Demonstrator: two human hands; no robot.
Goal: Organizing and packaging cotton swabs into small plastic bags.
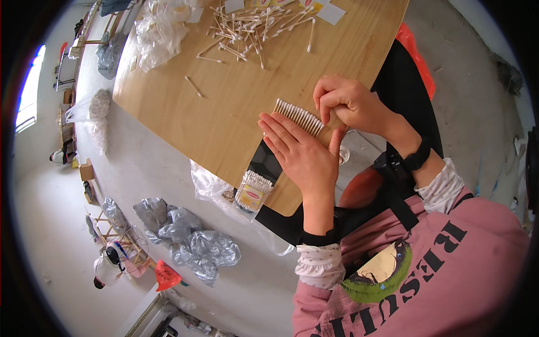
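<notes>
A row of white-tipped cotton swabs (pixel 297 116) lies side by side on the wooden table (pixel 224 118). My left hand (pixel 300 157) rests flat across the lower part of the row, fingers stretched out and thumb apart. At the row's right end, my right hand (pixel 353 105) has its fingers curled in a pinch, close to the last swab; whatever they hold, if anything, is hidden. Left of my left wrist, a clear pack of cotton swabs (pixel 252 192) with a yellow and pink label sits by the table's edge.
A loose heap of cotton swabs (pixel 250 28) spreads over the far side, beside a crumpled clear plastic bag (pixel 160 33) and small cards (pixel 330 14). One stray swab (pixel 193 86) lies apart. Grey plastic bags (pixel 196 238) are on the floor at left. Another person (pixel 112 264) is farther off.
</notes>
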